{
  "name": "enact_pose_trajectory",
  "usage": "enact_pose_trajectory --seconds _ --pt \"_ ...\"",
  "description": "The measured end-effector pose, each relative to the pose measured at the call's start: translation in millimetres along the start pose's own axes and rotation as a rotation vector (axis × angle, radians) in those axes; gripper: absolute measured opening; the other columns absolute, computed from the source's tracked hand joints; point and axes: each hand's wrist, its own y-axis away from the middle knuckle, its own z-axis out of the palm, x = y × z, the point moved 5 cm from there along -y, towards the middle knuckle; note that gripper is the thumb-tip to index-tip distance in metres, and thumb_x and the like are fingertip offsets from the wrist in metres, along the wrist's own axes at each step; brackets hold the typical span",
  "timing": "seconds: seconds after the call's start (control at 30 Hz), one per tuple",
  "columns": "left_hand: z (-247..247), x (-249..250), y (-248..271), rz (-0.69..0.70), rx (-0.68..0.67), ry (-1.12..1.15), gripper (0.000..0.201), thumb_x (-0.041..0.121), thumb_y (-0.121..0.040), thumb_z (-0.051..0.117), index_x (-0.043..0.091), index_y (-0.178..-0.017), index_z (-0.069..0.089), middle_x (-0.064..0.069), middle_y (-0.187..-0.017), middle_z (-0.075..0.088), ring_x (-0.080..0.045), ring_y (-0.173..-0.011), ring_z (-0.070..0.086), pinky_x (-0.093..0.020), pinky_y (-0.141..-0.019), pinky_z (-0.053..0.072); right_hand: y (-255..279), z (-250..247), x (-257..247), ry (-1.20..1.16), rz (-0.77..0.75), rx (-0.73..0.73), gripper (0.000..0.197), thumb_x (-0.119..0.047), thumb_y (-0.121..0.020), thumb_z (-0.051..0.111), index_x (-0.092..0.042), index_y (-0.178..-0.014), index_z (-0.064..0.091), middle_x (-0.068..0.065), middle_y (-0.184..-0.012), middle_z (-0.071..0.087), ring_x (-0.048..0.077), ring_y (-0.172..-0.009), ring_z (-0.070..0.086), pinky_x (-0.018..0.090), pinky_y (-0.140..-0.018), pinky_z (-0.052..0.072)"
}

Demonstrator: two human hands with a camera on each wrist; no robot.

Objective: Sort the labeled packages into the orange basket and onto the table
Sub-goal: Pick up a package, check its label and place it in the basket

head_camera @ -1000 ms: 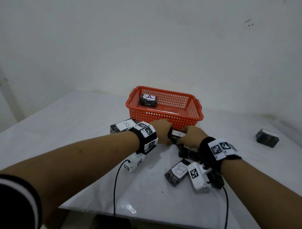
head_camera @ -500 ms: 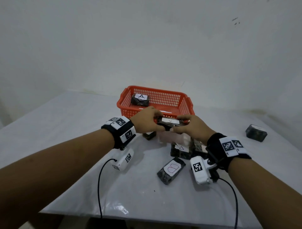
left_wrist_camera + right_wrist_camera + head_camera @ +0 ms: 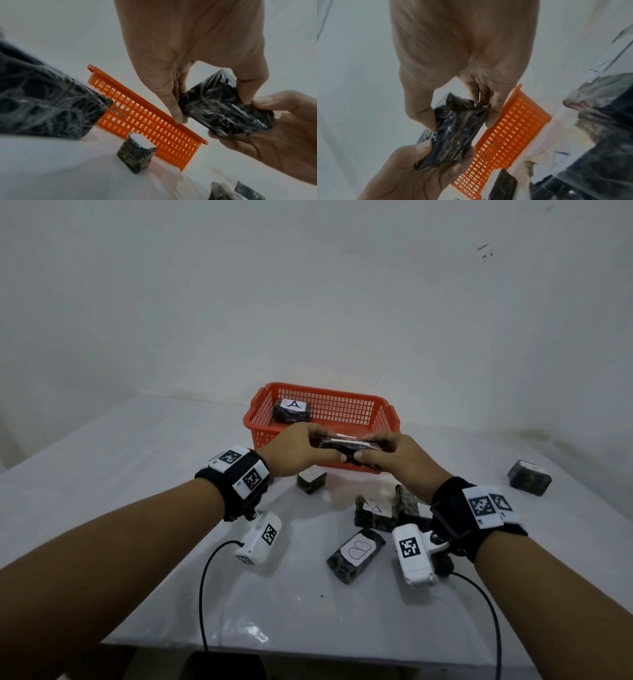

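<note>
Low in the head view, just right of centre, a dark wrapped package marked B (image 3: 356,549) lies flat on the white table (image 3: 137,460). Just above and to its right sits a small cluster of packages, one showing an A label (image 3: 375,510); the rest are partly hidden behind the right wrist. Left of that cluster, near the middle of the frame, a small package (image 3: 311,479) stands on the table just in front of the basket. Above it, at frame centre, both hands hold one dark package (image 3: 346,445) in the air at the near rim of the orange basket (image 3: 342,409). The left hand (image 3: 294,451) pinches its left end between thumb and fingers; the right hand (image 3: 394,455) pinches the right end in the same way. In the left wrist view that held package (image 3: 224,108) appears at centre right, thumb and fingertips closed on it; its label cannot be read in any view. Inside the basket, toward its upper left corner, rests a package labelled A (image 3: 293,409). At the far right edge of the head view, well apart from the others, another dark package (image 3: 529,481) sits alone on the table.
</note>
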Motion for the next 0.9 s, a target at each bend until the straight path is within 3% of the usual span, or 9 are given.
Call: enact_pose_trajectory --seconds 0.07,0.17,0.33,0.5,0.57,0.7,0.77,0.9 --pt "1.2 1.4 1.7 -0.012 -0.003 0.021 0.033 0.022 -0.087 0.081 0.017 -0.119 0.071 0.004 -0.111 0.075 -0.008 -0.101 0.071 -0.018 -0.083 0.052 2.3 2.6 0.3 0.0 0.001 -0.017 0.059 -0.039 -0.073 0.089 -0.016 -0.124 0.068 0.007 -0.121 0.071 0.022 -0.109 0.071 0.036 -0.095 0.06" --pt "2.8 4.3 3.9 -0.028 -0.04 0.062 0.035 0.02 -0.089 0.079 0.014 -0.122 0.069 0.003 -0.112 0.074 -0.006 -0.098 0.071 -0.016 -0.079 0.055 6.1 2.4 -3.8 0.045 -0.028 0.028 0.047 -0.033 -0.081 0.086 -0.015 -0.121 0.07 0.007 -0.116 0.073 0.025 -0.103 0.073 0.039 -0.091 0.062" --pt "3.9 8.0 5.3 -0.023 -0.03 0.101 0.037 0.025 -0.092 0.077 0.01 -0.124 0.069 -0.007 -0.118 0.074 -0.019 -0.108 0.073 -0.031 -0.094 0.061 6.3 -0.8 -6.4 0.054 -0.044 0.089 0.038 -0.032 -0.081 0.086 -0.016 -0.113 0.073 0.005 -0.111 0.074 0.022 -0.103 0.071 0.036 -0.095 0.058" --pt "-2.8 8.5 6.3 -0.029 0.03 0.041 0.025 0.023 -0.092 0.076 0.012 -0.114 0.073 -0.011 -0.113 0.076 -0.028 -0.107 0.073 -0.043 -0.099 0.059 14.3 4.2 -4.9 -0.071 -0.008 -0.026 0.034 -0.024 -0.087 0.08 -0.012 -0.118 0.072 0.013 -0.118 0.074 0.027 -0.111 0.071 0.038 -0.103 0.056" --pt "-1.0 7.1 7.1 -0.049 -0.002 0.058 0.027 0.026 -0.092 0.077 0.014 -0.115 0.072 -0.008 -0.114 0.075 -0.026 -0.108 0.073 -0.039 -0.097 0.06 16.2 1.7 -3.6 -0.066 -0.012 0.002 0.031 -0.022 -0.09 0.078 -0.01 -0.118 0.072 0.014 -0.117 0.074 0.027 -0.11 0.071 0.041 -0.104 0.055" --pt "7.6 7.0 11.3 -0.074 -0.078 0.153 0.041 0.029 -0.09 0.078 0.012 -0.126 0.068 0.0 -0.116 0.074 -0.009 -0.102 0.075 -0.02 -0.083 0.059 17.8 -4.2 -2.9 -0.008 -0.033 0.056 0.029 -0.017 -0.091 0.076 -0.006 -0.117 0.071 0.017 -0.115 0.073 0.03 -0.11 0.07 0.037 -0.1 0.056" --pt "8.8 6.8 10.5 -0.066 -0.067 0.133 0.04 0.028 -0.09 0.079 0.012 -0.125 0.069 -0.002 -0.118 0.075 -0.011 -0.104 0.074 -0.023 -0.087 0.06 17.5 -5.3 -2.0 -0.001 -0.034 0.068 0.029 -0.013 -0.091 0.076 -0.005 -0.118 0.07 0.017 -0.115 0.073 0.03 -0.11 0.07 0.033 -0.097 0.056" --pt "6.9 8.9 6.2 -0.048 0.005 0.091 0.021 0.021 -0.089 0.079 0.017 -0.109 0.073 -0.005 -0.112 0.077 -0.022 -0.107 0.074 -0.033 -0.097 0.06 17.2 -3.8 -2.6 -0.011 -0.022 0.04 0.033 -0.017 -0.091 0.076 -0.009 -0.122 0.067 0.012 -0.117 0.073 0.027 -0.11 0.07 0.037 -0.1 0.056"
